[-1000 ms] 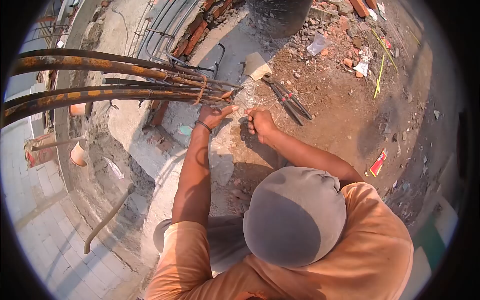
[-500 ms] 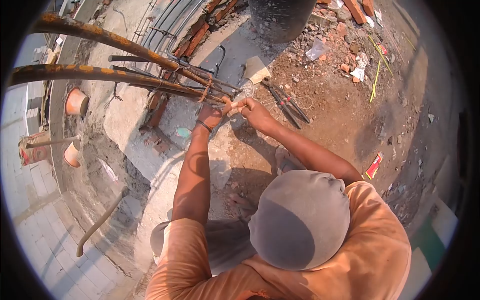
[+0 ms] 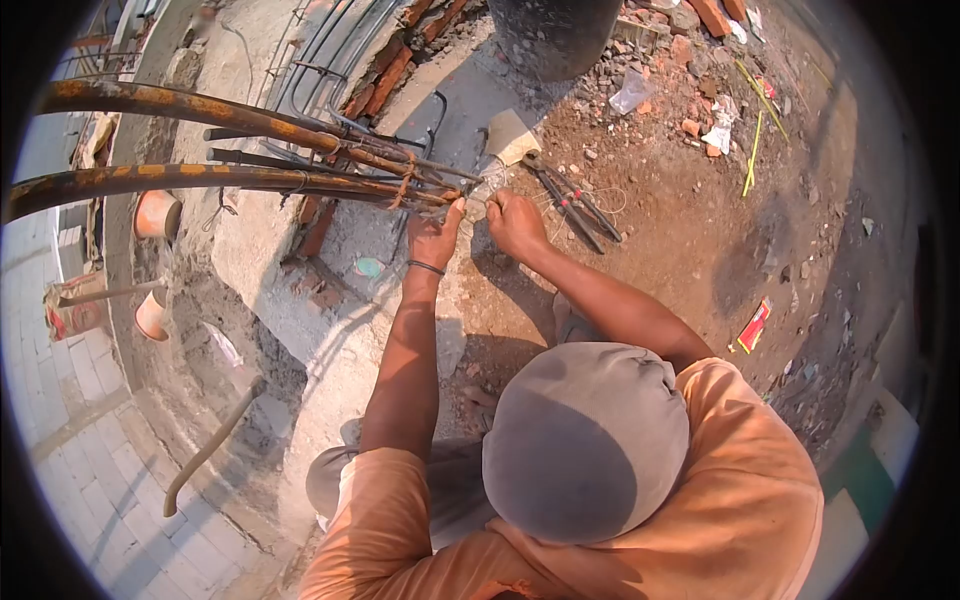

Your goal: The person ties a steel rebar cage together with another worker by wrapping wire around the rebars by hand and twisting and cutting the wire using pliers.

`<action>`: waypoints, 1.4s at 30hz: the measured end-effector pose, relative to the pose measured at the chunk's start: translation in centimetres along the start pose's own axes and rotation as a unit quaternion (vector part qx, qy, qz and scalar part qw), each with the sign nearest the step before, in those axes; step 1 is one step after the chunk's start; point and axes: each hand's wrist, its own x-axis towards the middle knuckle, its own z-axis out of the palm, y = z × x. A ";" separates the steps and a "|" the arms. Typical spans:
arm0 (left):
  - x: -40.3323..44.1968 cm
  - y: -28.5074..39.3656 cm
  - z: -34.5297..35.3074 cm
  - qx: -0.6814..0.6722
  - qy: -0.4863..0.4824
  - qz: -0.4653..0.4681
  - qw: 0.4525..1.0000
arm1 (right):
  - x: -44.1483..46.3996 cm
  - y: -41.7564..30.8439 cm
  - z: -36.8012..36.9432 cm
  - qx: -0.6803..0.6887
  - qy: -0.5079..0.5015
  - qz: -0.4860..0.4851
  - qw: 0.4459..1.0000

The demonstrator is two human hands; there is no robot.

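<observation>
Rusty steel bars [image 3: 330,180] come in from the left and end in a bundle at the hands. My left hand [image 3: 432,240], with a dark band at the wrist, closes around the bundle's end, its thumb raised along the tip. Just right of it, my right hand [image 3: 516,224] is a closed fist pinching a thin wire [image 3: 484,200] near the bar ends; most of the wire is hidden. A twist of reddish tie wire [image 3: 407,180] wraps the bars. Pliers-like cutters [image 3: 575,205] with red and black handles lie on the dirt, right of the hands.
A dark bucket [image 3: 550,40] stands at the top. Broken bricks [image 3: 710,18] and rubble lie at the upper right. A beige scrap [image 3: 511,138] sits beyond the hands. Two orange pots [image 3: 157,214] and a wooden handle [image 3: 212,445] are at left, by a concrete ledge [image 3: 245,215].
My right hand has moved apart from the left, to the right and slightly up. My left hand has shifted a little, its thumb now upright. The bars' left ends sit lower in view.
</observation>
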 end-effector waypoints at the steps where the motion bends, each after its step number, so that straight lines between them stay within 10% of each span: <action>1: -0.2 0.1 0.0 -0.003 0.009 0.008 1.000 | 0.0 -0.1 0.0 -0.006 0.003 0.014 1.000; 17: 0.7 0.7 -2.6 0.128 -0.064 0.141 0.980 | 1.9 -1.5 1.4 0.040 -0.006 -0.117 0.992; 26: 0.9 -1.9 -3.5 0.318 -0.081 0.026 0.944 | 2.4 -0.5 2.7 0.179 -0.032 -0.152 0.971; 32: 0.4 -0.5 -3.7 0.342 -0.034 0.086 0.935 | 0.6 -0.8 1.7 0.144 -0.109 0.060 0.982; 42: 0.1 -2.7 -1.1 0.431 0.035 0.140 0.891 | 0.8 -1.7 0.8 0.009 -0.077 -0.092 0.993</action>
